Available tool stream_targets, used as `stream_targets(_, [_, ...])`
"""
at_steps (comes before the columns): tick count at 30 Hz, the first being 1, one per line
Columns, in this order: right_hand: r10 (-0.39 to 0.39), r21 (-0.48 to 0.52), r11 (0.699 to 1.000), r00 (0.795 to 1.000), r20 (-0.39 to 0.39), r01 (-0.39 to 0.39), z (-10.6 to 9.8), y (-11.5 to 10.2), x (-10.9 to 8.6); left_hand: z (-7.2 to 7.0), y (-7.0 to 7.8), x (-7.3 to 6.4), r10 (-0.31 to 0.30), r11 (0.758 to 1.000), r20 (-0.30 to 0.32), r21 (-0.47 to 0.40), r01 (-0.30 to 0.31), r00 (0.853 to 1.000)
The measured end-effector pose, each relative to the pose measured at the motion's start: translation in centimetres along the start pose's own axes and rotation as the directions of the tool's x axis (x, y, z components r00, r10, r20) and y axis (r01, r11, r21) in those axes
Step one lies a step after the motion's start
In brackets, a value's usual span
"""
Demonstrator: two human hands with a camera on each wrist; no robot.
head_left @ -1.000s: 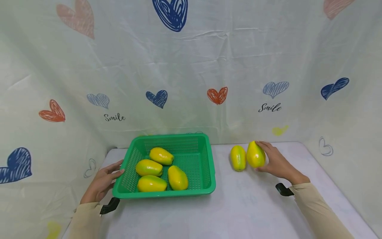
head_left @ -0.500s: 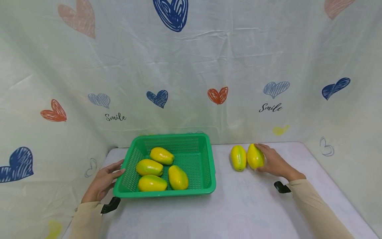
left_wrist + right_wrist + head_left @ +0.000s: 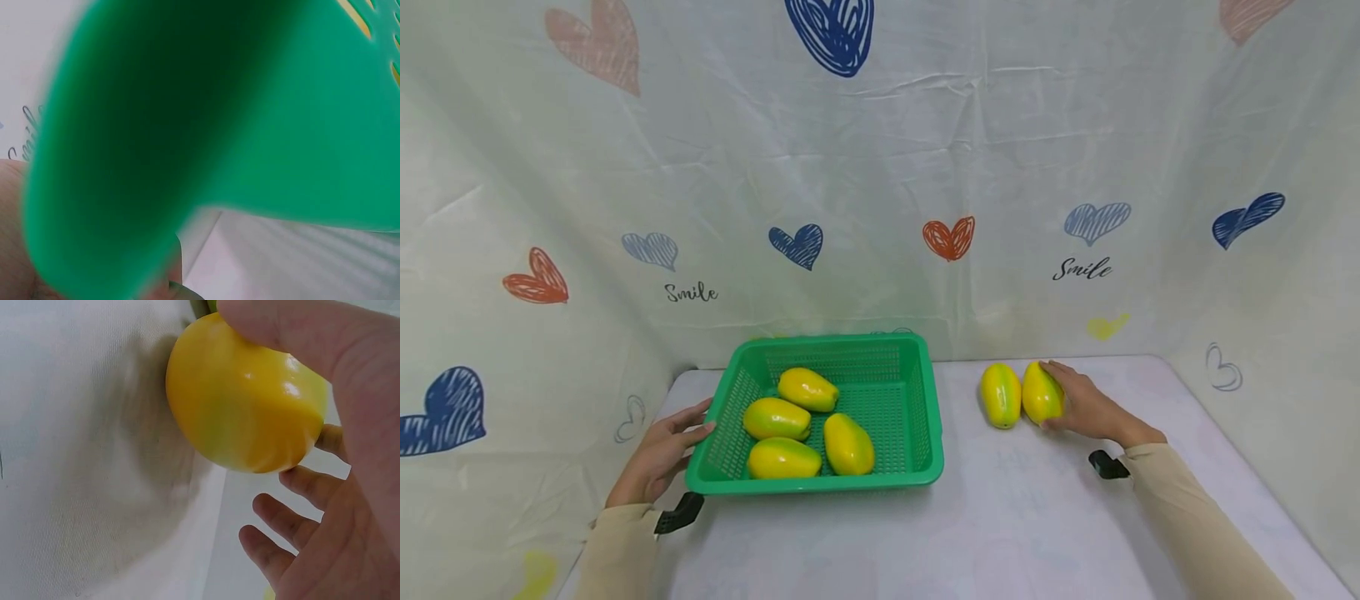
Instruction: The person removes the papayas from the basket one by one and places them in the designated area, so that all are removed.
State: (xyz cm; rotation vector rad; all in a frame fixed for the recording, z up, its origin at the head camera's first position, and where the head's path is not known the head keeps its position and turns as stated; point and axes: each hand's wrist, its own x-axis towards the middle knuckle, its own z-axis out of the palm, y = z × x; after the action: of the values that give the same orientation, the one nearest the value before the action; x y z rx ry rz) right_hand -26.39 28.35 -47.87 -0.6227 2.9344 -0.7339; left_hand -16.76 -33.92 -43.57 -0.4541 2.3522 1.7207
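My right hand [image 3: 1088, 408] holds a glossy yellow-green papaya [image 3: 1042, 395] low over the table, at the right. In the right wrist view the thumb lies across the papaya [image 3: 244, 400], and some fingertips meet its far side while other fingers stand spread off it. Close to its left lies a second papaya [image 3: 1001, 396]. On the other side, my left hand [image 3: 655, 454] grips the left rim of a green plastic basket [image 3: 812, 487], thumb over the edge. Several papayas [image 3: 848, 446] rest inside, mostly in its left and middle part. The basket wall [image 3: 300, 137] hides most of the left fingers.
A pale cloth covers the table [image 3: 985, 533]. Behind it hangs a white curtain [image 3: 880, 167] printed with hearts and "Smile", which also closes in both sides. The basket's back edge stands near this curtain. A small black device [image 3: 1108, 465] sits at the right wrist.
The right hand has lowered its papaya slightly, beside the second one, then kept nearly still over the last half second. The left hand and the basket stay in place.
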Motion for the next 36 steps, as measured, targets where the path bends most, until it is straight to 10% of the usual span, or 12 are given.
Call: stream_targets(36, [-0.024, 0.093, 0.996, 0.999, 0.049, 0.019, -0.20, 0.51, -0.65, 0.00, -0.10, -0.04, 0.000, 1.000, -0.002, 0.003, 0.000, 1.000])
